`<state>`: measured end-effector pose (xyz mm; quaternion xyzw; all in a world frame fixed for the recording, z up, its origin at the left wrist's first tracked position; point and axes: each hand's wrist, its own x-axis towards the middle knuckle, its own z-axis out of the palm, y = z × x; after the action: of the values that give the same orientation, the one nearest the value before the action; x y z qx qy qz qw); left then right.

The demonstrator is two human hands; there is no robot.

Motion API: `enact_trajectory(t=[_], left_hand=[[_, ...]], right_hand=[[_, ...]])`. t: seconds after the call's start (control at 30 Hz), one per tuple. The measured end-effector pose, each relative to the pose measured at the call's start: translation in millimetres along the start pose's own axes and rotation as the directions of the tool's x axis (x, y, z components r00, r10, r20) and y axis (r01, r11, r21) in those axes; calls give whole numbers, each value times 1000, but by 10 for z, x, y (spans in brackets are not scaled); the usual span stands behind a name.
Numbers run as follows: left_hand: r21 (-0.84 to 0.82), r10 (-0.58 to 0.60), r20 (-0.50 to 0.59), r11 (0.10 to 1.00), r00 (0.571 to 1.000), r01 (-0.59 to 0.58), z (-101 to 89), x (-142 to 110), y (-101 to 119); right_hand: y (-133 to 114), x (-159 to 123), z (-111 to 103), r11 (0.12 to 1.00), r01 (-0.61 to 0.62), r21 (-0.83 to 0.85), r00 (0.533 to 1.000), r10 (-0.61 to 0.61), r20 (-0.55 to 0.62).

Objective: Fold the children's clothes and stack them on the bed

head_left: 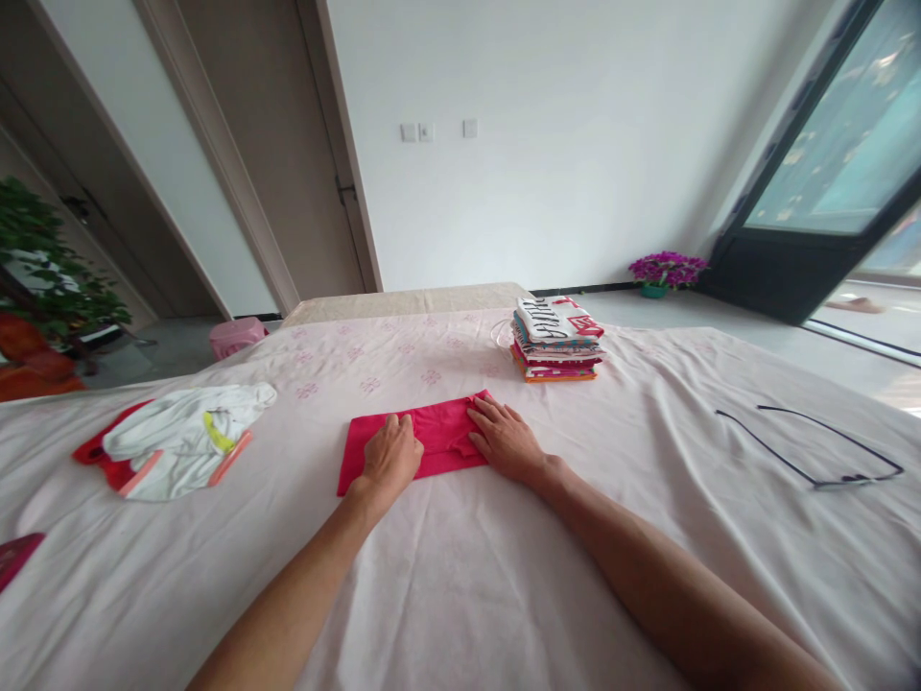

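Observation:
A bright pinkish-red garment (pixel 438 427), folded into a long flat strip, lies on the bed-like surface in front of me. My left hand (pixel 392 449) is closed over its middle-left part, fingers curled on the cloth and seeming to pinch a layer. On the right end rests my right hand (pixel 509 440), palm down with its fingers stretched out. The kind of garment cannot be made out. Behind my right hand stands a neat stack of folded clothes (pixel 557 338), with a white printed piece on top.
A crumpled white garment (pixel 191 437) lies over a red one at the left. Black-framed glasses (pixel 856 475) are on the pale sheet (pixel 446 595) at the right. A dark red object (pixel 18 557) shows at the left edge. A pink stool (pixel 237 336) stands beyond.

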<state>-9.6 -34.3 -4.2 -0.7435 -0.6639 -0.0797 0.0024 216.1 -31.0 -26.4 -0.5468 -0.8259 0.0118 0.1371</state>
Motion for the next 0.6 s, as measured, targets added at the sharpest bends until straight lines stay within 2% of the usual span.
enact_trajectory(t=[0.1,0.23,0.37,0.43,0.5,0.6], left_hand=[[-67,-30,25,997,999,31,5,95,-104],[-246,-72,4,967,997,71,3,187,-227],[-260,5,58,966,998,11,5,159,-248],[-244,31,72,970,997,-13,-16,116,-230],[-241,27,27,970,999,-19,-51,82,-198],[-308,26,-77,950,997,-48,-96,92,-119]], right_hand=[[1,0,-6,1000,-2,0,1000,2,3],[-3,-7,-2,1000,1,3,1000,-1,1],[18,-9,20,999,-3,42,1000,3,-8],[56,8,10,992,11,125,1000,-9,-20],[115,41,-34,957,5,289,999,9,-49],[238,98,-158,821,-104,562,980,180,-82]])
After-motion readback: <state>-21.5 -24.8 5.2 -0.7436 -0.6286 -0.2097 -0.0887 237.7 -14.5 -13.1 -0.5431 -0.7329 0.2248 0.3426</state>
